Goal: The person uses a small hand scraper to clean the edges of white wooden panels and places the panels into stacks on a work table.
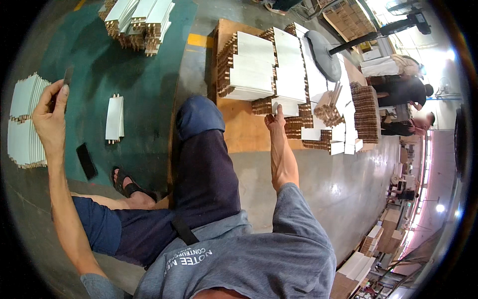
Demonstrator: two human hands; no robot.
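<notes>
My left hand (51, 112) is raised at the left, its fingers closed on a thin grey flat strip (68, 74) that looks like a scraper blade. My right hand (276, 119) reaches to the near edge of the stacked boards, thumb on top of a white board (291, 107) and fingers curled at its end. White boards with brown, notched ends are piled beside and beyond it, including a tall white stack (249, 62). A few white boards with small pegs at their ends (114, 118) lie together on the green mat (149, 74) between my hands.
Fanned white boards (27, 122) stand at the far left; another pile (142, 20) sits at the mat's back. A black flat object (86, 161) lies near my sandalled foot (130, 187). A fan-like stand's round base (322, 56) rests on the boards. Other people (401, 92) work at right.
</notes>
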